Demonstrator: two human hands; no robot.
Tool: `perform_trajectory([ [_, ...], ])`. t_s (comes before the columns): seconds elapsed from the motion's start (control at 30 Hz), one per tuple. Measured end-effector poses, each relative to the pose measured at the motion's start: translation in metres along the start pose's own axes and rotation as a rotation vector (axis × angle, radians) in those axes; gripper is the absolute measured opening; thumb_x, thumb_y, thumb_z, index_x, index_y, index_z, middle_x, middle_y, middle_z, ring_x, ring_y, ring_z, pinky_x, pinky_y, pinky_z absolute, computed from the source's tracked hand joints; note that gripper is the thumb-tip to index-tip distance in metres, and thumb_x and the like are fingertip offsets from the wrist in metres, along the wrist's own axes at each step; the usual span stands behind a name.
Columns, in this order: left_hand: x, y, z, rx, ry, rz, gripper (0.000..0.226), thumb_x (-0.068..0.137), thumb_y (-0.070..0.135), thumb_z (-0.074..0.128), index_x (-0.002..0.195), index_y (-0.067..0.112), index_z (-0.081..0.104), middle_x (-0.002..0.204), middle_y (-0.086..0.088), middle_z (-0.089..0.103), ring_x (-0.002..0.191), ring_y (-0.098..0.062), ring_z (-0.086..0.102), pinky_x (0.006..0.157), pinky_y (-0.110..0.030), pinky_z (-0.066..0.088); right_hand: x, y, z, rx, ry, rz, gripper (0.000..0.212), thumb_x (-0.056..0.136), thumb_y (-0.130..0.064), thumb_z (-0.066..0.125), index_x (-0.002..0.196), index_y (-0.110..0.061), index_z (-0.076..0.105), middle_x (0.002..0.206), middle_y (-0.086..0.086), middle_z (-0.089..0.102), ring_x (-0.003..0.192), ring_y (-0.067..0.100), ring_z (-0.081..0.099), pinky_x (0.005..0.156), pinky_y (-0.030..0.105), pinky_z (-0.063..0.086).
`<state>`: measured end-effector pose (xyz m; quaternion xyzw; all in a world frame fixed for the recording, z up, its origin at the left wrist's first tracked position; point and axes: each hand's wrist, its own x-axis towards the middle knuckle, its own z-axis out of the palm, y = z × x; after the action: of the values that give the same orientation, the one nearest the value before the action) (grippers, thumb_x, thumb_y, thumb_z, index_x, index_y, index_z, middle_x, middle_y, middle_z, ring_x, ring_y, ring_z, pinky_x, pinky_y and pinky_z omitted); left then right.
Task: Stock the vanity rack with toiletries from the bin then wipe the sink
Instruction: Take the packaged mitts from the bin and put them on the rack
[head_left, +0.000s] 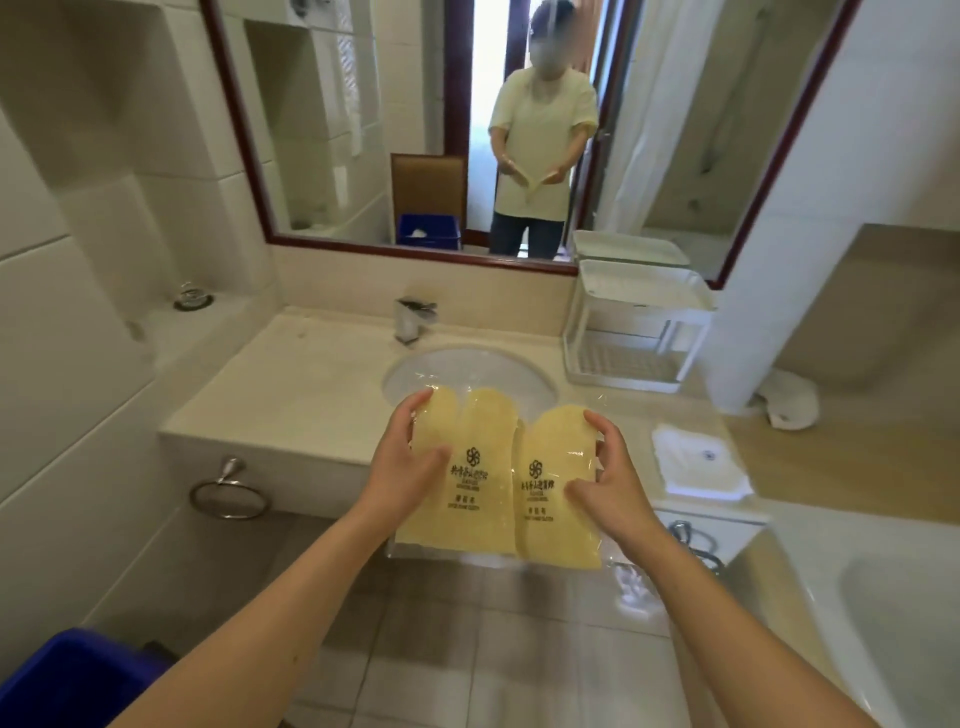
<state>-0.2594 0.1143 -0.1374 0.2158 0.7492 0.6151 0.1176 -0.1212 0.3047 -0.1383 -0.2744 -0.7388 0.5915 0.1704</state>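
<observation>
- Both hands busy: left hand (402, 462) and right hand (615, 483) each grip a flat yellow cloth packet in clear plastic (483, 467), above the counter's front edge.
- Black flower logo, print too tiny to read.
- White two-tier plastic rack (636, 325) sits at 1 o'clock; round white basin (467, 369) at 12.

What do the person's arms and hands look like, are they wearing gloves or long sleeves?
No gloves and no long sleeves. Both forearms are bare all the way down to the bottom of the picture, and the left hand and right hand are bare too, with no rings, watch or bracelets showing. In the mirror you can see a pale yellow short-sleeved top.
</observation>
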Motion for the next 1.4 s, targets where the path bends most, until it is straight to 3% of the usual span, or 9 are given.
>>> perform_trajectory([
  [0.33, 0.016, 0.02, 0.113, 0.02, -0.111, 0.059, 0.065, 0.085, 0.008, 0.064, 0.134, 0.043, 0.039, 0.132, 0.007, 0.051, 0.108, -0.016, 0.06, 0.086, -0.036, 0.056, 0.009, 0.037, -0.109, 0.002, 0.125, 0.02, 0.087, 0.077, 0.016, 0.051, 0.134, -0.048, 0.033, 0.134, 0.002, 0.045, 0.095, 0.019, 0.065, 0.066, 0.041, 0.057],
  [0.5, 0.043, 0.035, 0.141, -0.039, -0.173, 0.026, 0.061, 0.087, 0.011, 0.065, 0.134, 0.041, 0.04, 0.118, 0.003, 0.058, 0.095, -0.013, 0.065, 0.066, -0.023, 0.056, 0.03, 0.049, -0.132, 0.038, 0.189, 0.034, 0.085, 0.076, 0.016, 0.05, 0.13, -0.048, 0.034, 0.136, 0.002, 0.046, 0.1, 0.02, 0.063, 0.069, 0.043, 0.057],
  [0.6, 0.071, 0.039, 0.156, -0.153, -0.178, -0.044, 0.063, 0.085, 0.007, 0.066, 0.136, 0.036, 0.042, 0.114, 0.0, 0.063, 0.094, -0.017, 0.067, 0.065, -0.027, 0.057, 0.051, 0.054, -0.14, 0.07, 0.213, 0.055, 0.088, 0.074, 0.014, 0.051, 0.128, -0.053, 0.035, 0.14, 0.0, 0.043, 0.124, 0.024, 0.053, 0.067, 0.034, 0.057],
  [0.7, 0.104, 0.037, 0.174, -0.2, -0.235, -0.069, 0.063, 0.085, 0.007, 0.067, 0.138, 0.034, 0.043, 0.114, -0.002, 0.064, 0.093, -0.019, 0.069, 0.063, -0.027, 0.057, 0.076, 0.053, -0.147, 0.122, 0.238, 0.116, 0.083, 0.079, 0.012, 0.05, 0.135, -0.047, 0.036, 0.138, -0.001, 0.041, 0.107, 0.004, 0.054, 0.071, 0.032, 0.055],
  [0.83, 0.152, 0.026, 0.202, -0.212, -0.349, -0.063, 0.057, 0.087, 0.002, 0.064, 0.135, 0.028, 0.048, 0.109, 0.011, 0.063, 0.079, 0.003, 0.068, 0.062, -0.016, 0.053, 0.123, 0.052, -0.155, 0.297, 0.273, 0.203, 0.06, 0.087, -0.004, 0.042, 0.128, -0.047, 0.047, 0.126, 0.0, 0.057, 0.081, 0.017, 0.053, 0.059, 0.029, 0.044],
  [0.97, 0.197, 0.016, 0.23, -0.246, -0.426, -0.115, 0.059, 0.087, 0.001, 0.063, 0.135, 0.031, 0.047, 0.114, 0.006, 0.061, 0.084, -0.002, 0.069, 0.063, -0.019, 0.054, 0.168, 0.05, -0.164, 0.402, 0.28, 0.222, 0.038, 0.097, -0.023, 0.041, 0.129, -0.043, 0.049, 0.114, -0.005, 0.065, 0.079, 0.018, 0.061, 0.067, 0.032, 0.047],
  [1.03, 0.216, 0.009, 0.244, -0.281, -0.441, -0.171, 0.06, 0.087, 0.0, 0.062, 0.133, 0.034, 0.045, 0.121, -0.002, 0.06, 0.093, -0.016, 0.069, 0.068, -0.029, 0.057, 0.185, 0.048, -0.166, 0.4, 0.272, 0.211, 0.036, 0.097, -0.029, 0.049, 0.13, -0.043, 0.049, 0.111, -0.003, 0.067, 0.082, 0.02, 0.062, 0.068, 0.034, 0.047],
  [1.17, 0.244, -0.004, 0.265, -0.329, -0.496, -0.276, 0.063, 0.089, -0.002, 0.059, 0.137, 0.035, 0.04, 0.124, -0.002, 0.056, 0.103, -0.029, 0.066, 0.087, -0.051, 0.055, 0.209, 0.049, -0.165, 0.421, 0.272, 0.166, 0.061, 0.086, -0.007, 0.068, 0.135, -0.034, 0.043, 0.112, -0.005, 0.066, 0.09, 0.017, 0.07, 0.073, 0.034, 0.057],
  [1.4, 0.274, -0.022, 0.291, -0.339, -0.555, -0.362, 0.071, 0.086, 0.004, 0.063, 0.143, 0.034, 0.035, 0.141, -0.001, 0.046, 0.116, -0.026, 0.06, 0.094, -0.05, 0.052, 0.245, 0.06, -0.173, 0.391, 0.281, 0.189, 0.082, 0.077, 0.017, 0.06, 0.139, -0.032, 0.039, 0.118, 0.004, 0.064, 0.098, 0.026, 0.068, 0.077, 0.041, 0.058],
])
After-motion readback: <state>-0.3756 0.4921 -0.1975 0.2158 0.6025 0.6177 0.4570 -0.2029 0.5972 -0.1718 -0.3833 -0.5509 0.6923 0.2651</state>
